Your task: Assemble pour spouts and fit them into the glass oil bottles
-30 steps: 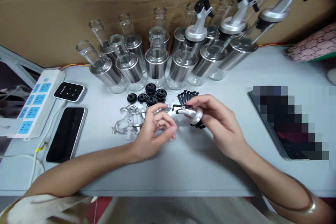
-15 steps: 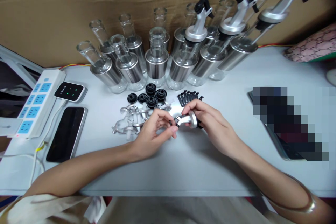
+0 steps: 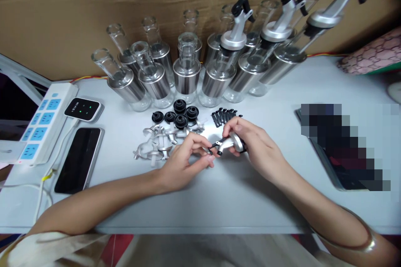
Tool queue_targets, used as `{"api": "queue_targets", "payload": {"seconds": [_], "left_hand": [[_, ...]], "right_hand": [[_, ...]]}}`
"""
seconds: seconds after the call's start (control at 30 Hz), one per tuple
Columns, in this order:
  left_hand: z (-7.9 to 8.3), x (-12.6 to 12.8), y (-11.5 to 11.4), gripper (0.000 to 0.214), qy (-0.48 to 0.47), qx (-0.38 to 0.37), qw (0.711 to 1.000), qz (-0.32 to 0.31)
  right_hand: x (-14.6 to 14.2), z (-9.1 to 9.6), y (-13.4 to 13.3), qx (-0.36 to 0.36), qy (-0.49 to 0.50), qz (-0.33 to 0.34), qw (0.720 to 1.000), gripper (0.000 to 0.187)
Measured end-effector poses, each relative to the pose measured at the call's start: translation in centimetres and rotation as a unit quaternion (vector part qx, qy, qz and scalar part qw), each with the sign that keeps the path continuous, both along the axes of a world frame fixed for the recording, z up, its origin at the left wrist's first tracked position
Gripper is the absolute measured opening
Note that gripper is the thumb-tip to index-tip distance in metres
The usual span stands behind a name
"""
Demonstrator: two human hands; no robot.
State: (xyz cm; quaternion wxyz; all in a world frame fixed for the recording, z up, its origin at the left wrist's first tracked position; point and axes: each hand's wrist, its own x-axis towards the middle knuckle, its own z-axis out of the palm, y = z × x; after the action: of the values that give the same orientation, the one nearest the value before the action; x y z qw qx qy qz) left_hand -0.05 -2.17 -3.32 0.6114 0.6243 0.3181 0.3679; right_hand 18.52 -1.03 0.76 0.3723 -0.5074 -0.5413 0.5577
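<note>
A silver pour spout (image 3: 231, 145) with a black base lies tilted in my right hand (image 3: 260, 146), whose fingers wrap its round collar. Fitted at its narrow end is a black lever (image 3: 216, 144). My left hand (image 3: 188, 156) pinches the lever's tip between thumb and fingers. Loose silver spout parts (image 3: 156, 146) lie just beyond my left hand. Black ridged stoppers (image 3: 181, 121) sit behind them in a cluster. Close to my right hand's fingertips is a row of small black levers (image 3: 223, 116).
Several glass bottles with metal bands (image 3: 187, 77) stand along the cardboard at the back; three carry finished pourers (image 3: 234, 37). At left are a power strip (image 3: 46, 121), a Wi-Fi device (image 3: 83, 109) and a phone (image 3: 79, 160). A partly blurred-out dark device (image 3: 322, 162) lies at right.
The spout has turned in my right hand and shifted slightly right, its outlet dipping lower. The lever now stands out at an angle from the spout, its tip at my left fingers.
</note>
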Motion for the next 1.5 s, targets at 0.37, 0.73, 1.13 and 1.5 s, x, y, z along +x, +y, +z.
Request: {"api": "queue_targets", "payload": {"seconds": [0.37,0.73,1.13,1.5], "left_hand": [[-0.02,-0.02,0.09,0.014,-0.010,-0.018,1.000,0.019],[0.05,-0.01,0.05,0.017,0.000,-0.039,0.999,0.011],[-0.30,-0.32,0.04,0.016,0.045,-0.020,0.999,0.015],[-0.29,-0.27,0.16,0.013,0.022,-0.039,0.999,-0.004]], "right_hand": [[-0.15,-0.29,-0.09,0.025,-0.026,0.003,0.999,0.017],[0.00,0.04,-0.26,0.053,-0.095,0.070,0.992,0.023],[0.15,-0.15,-0.06,0.094,-0.167,0.092,0.977,0.037],[0.43,0.15,-0.22,0.085,-0.185,0.114,0.972,0.035]]}}
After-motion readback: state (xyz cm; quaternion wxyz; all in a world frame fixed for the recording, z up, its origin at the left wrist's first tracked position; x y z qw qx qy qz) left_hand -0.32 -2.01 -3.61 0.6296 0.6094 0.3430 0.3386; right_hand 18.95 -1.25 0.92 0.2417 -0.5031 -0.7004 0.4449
